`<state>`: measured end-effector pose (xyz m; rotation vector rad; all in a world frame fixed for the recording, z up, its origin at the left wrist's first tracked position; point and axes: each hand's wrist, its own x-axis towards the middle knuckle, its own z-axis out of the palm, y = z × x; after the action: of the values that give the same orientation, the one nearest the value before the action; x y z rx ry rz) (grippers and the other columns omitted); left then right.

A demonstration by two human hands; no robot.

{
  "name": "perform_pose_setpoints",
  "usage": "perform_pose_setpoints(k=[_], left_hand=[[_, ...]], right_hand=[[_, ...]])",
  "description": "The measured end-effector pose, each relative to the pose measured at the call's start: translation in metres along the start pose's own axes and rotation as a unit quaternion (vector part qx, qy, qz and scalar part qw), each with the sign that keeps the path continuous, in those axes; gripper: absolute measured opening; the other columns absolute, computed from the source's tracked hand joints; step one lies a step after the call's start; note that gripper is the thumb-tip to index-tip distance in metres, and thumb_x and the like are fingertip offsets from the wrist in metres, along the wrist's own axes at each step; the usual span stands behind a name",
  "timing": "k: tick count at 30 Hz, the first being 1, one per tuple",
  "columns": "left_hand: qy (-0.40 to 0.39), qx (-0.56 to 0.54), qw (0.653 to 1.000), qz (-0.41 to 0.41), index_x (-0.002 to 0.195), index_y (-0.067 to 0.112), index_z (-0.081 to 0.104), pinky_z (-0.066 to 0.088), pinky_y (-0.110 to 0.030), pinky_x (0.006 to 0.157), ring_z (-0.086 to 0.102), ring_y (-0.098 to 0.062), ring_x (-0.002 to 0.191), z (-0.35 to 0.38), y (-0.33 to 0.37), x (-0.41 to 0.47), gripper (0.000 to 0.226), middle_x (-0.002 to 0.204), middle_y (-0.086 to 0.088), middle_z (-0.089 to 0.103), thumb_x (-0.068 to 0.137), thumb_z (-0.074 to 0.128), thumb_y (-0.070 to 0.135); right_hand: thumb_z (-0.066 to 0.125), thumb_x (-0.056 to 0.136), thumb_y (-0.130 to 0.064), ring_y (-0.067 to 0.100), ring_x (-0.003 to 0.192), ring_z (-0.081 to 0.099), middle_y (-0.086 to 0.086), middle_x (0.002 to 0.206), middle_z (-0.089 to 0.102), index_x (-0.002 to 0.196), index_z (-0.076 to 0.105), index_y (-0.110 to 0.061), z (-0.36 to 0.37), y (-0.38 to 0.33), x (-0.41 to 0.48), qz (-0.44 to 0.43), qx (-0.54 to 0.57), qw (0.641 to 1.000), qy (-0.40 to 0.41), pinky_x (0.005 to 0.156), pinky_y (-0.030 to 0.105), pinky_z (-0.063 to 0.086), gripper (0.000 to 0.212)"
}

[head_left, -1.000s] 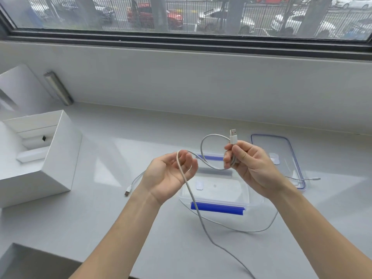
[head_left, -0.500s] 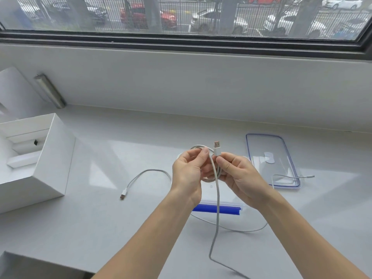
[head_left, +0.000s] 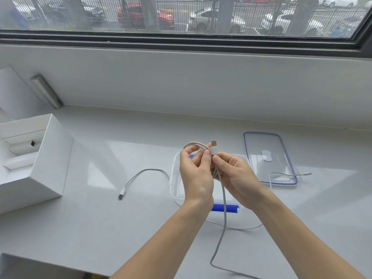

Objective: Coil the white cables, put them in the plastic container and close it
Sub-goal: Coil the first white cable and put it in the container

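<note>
Both hands hold a white cable (head_left: 223, 200) above the clear plastic container (head_left: 174, 184), which has blue clips. My right hand (head_left: 235, 174) pinches the coil just below the USB plug (head_left: 213, 147), which points up. My left hand (head_left: 196, 174) grips the loops beside it. The cable's loose tail hangs down toward the near edge. A second white cable (head_left: 141, 177) lies on the surface, running from left of the container, past its near side, to the lid. The clear lid (head_left: 269, 158) with a blue rim lies flat to the right.
An open white cardboard box (head_left: 50, 158) stands at the left. A metal bar (head_left: 47, 91) leans at the back left corner. The white wall under the window runs along the back. Another white box edge (head_left: 30, 266) shows at the bottom left.
My left hand came over to my right hand and laid another loop onto the coil. The hanging tail has grown shorter.
</note>
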<state>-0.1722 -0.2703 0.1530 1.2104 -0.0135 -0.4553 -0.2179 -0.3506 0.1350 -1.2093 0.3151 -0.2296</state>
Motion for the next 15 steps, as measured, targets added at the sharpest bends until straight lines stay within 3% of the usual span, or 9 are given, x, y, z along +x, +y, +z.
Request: perform_pose_setpoints(k=[4, 8, 11, 13, 15], left_hand=[[-0.035, 0.050, 0.998, 0.010, 0.102, 0.020, 0.054, 0.049, -0.027, 0.064, 0.054, -0.006, 0.056, -0.002, -0.007, 0.003, 0.010, 0.058, 0.011, 0.060, 0.095, 0.052, 0.013], [-0.026, 0.149, 0.982, 0.116, 0.087, 0.014, 0.064, 0.056, -0.027, 0.070, 0.067, -0.014, 0.074, -0.019, -0.007, -0.004, 0.012, 0.077, -0.003, 0.070, 0.093, 0.055, 0.016], [-0.020, 0.201, 0.968, 0.147, 0.079, 0.017, 0.062, 0.053, -0.032, 0.066, 0.061, -0.018, 0.070, -0.037, -0.016, -0.012, 0.013, 0.073, -0.003, 0.066, 0.091, 0.058, 0.020], [-0.072, 0.234, 0.963, 0.108, 0.081, 0.020, 0.063, 0.052, -0.030, 0.070, 0.062, -0.012, 0.073, -0.047, -0.025, -0.013, 0.012, 0.076, 0.001, 0.067, 0.088, 0.061, 0.030], [-0.191, 0.246, 0.950, 0.006, 0.090, 0.022, 0.064, 0.048, -0.025, 0.077, 0.065, -0.006, 0.083, -0.055, -0.033, -0.013, 0.020, 0.088, 0.002, 0.071, 0.083, 0.060, 0.040]], right_hand=[[0.040, 0.098, -0.010, 0.024, 0.072, 0.054, 0.019, 0.081, 0.058, 0.106, 0.053, 0.016, -0.003, 0.002, 0.003, 0.003, -0.002, 1.000, 0.023, 0.067, 0.027, 0.049, 0.031], [0.036, 0.099, -0.011, 0.017, 0.057, 0.051, 0.005, 0.061, 0.053, 0.092, 0.055, -0.001, -0.013, -0.006, 0.004, -0.012, 0.074, 0.996, 0.052, 0.061, 0.025, 0.048, 0.023], [0.034, 0.099, -0.011, 0.016, 0.053, 0.049, 0.003, 0.058, 0.051, 0.089, 0.054, -0.004, -0.019, -0.015, 0.004, -0.023, 0.123, 0.991, 0.043, 0.058, 0.023, 0.046, 0.023], [0.034, 0.099, -0.012, 0.015, 0.051, 0.048, 0.002, 0.057, 0.050, 0.087, 0.053, -0.005, -0.020, -0.020, 0.006, -0.026, 0.150, 0.988, 0.038, 0.057, 0.023, 0.045, 0.024], [0.034, 0.099, -0.013, 0.014, 0.050, 0.047, 0.001, 0.057, 0.049, 0.087, 0.053, -0.006, -0.021, -0.023, 0.008, -0.029, 0.177, 0.983, 0.034, 0.057, 0.024, 0.046, 0.024]])
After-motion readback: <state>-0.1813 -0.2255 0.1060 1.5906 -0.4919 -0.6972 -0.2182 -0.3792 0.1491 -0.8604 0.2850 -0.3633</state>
